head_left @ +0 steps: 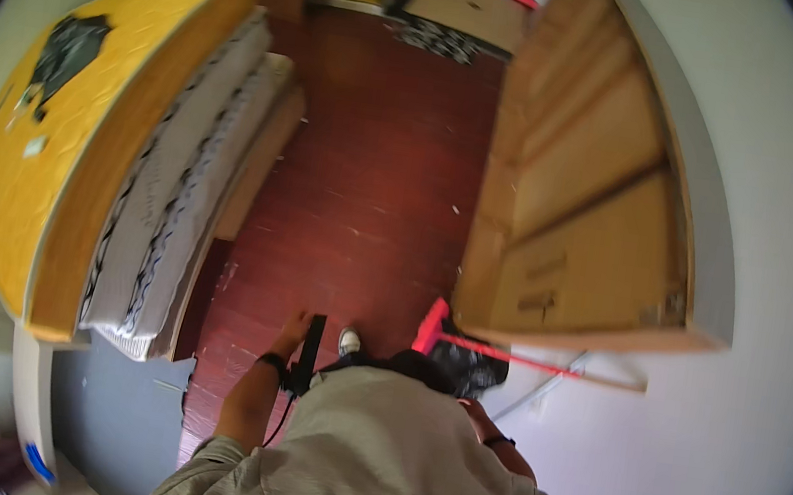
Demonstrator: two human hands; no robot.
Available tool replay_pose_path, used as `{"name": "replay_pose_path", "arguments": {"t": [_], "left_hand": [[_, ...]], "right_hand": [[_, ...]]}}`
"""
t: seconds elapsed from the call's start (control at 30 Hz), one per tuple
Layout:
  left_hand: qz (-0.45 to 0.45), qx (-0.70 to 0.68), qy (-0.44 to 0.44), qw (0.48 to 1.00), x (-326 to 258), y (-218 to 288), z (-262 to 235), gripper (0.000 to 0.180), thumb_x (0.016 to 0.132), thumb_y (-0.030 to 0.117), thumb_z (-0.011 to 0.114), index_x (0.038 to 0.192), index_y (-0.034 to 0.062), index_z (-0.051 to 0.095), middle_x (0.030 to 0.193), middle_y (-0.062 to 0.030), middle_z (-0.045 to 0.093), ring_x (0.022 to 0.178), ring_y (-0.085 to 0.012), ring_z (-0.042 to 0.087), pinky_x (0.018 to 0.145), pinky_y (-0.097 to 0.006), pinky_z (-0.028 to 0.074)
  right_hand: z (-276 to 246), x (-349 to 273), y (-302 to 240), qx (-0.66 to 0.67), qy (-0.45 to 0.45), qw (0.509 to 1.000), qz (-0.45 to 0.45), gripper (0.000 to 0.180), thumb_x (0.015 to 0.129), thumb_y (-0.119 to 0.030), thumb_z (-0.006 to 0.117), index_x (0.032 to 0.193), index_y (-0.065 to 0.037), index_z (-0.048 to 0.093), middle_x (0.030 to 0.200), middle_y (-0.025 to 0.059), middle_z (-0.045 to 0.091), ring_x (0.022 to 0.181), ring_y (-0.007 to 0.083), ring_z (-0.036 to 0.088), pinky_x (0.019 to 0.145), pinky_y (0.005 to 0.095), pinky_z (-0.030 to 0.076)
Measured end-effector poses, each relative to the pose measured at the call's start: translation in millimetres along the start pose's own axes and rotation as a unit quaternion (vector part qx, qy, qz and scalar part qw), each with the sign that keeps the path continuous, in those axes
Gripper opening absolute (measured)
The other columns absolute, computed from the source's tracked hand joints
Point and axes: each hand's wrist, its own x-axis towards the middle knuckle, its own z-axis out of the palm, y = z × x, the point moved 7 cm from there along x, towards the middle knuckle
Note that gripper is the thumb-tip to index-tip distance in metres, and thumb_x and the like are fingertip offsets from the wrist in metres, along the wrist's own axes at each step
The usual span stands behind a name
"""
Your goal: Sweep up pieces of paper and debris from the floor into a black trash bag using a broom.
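Observation:
My left hand [293, 333] hangs beside my body over the red floor, a black strap at its wrist. A black box-like device [306, 356] with a cable is right by that wrist and partly covers the hand, so its fingers cannot be made out. Low at my right side, my right hand [478, 422] is mostly hidden by my shirt, and its fingers do not show clearly. Nearest to it are a black plastic bag [481, 366] and a broom [503, 355] with a pink-red head, its handle leaning out to the right.
Mattresses [156, 186] are stacked at left under a yellow one [108, 79] carrying a crumpled black bag [72, 53]. An open wooden cabinet [581, 212] stands at right by the white wall. Small scraps dot the red floor [367, 164]. A patterned mat [439, 41] lies at the far end.

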Motion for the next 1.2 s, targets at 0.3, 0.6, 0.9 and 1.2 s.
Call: {"name": "replay_pose_path", "arguments": {"t": [0.3,0.6,0.9,1.2], "left_hand": [[-0.425,0.169,-0.037,0.889,-226.4,-209.9,15.8,0.038,0.087,0.027,0.043,0.112,0.0056,0.061,0.121,-0.0174,0.055,0.113,-0.0322,0.053,0.093,-0.045,0.043],[-0.482,0.058,-0.047,0.873,-329.8,-106.8,138.7,0.042,0.084,0.034,0.043,0.106,0.0045,0.063,0.114,-0.0180,0.058,0.106,-0.0324,0.056,0.091,-0.042,0.044],[-0.487,-0.062,0.048,0.870,-304.2,-86.8,106.0,0.041,0.084,0.036,0.043,0.103,0.0063,0.064,0.111,-0.0168,0.060,0.103,-0.0320,0.058,0.089,-0.043,0.045],[-0.517,-0.114,0.117,0.840,-467.5,-156.4,140.4,0.041,0.084,0.038,0.043,0.100,0.0080,0.065,0.108,-0.0155,0.062,0.100,-0.0315,0.060,0.087,-0.044,0.046]], "right_hand": [[-15.5,155.3,-123.0,-0.351,-0.131,0.902,-0.216,0.026,0.088,-0.031,0.047,0.077,-0.010,0.057,0.067,0.0038,0.055,0.055,0.0143,0.050,0.048,0.0309,0.041],[69.0,243.4,-250.1,-0.367,-0.349,0.853,-0.124,0.025,0.089,-0.029,0.053,0.088,-0.006,0.062,0.071,0.0070,0.062,0.056,0.0120,0.057,0.045,0.0260,0.043],[116.2,127.4,-306.6,-0.586,-0.173,0.687,-0.394,0.024,0.084,-0.021,0.053,0.102,-0.009,0.061,0.101,0.0177,0.062,0.095,0.0335,0.060,0.081,0.0400,0.048],[282.5,117.2,-160.4,-0.583,-0.338,0.638,-0.374,0.022,0.079,-0.023,0.054,0.091,-0.009,0.067,0.091,0.0163,0.065,0.090,0.0310,0.062,0.078,0.0390,0.048]]}}
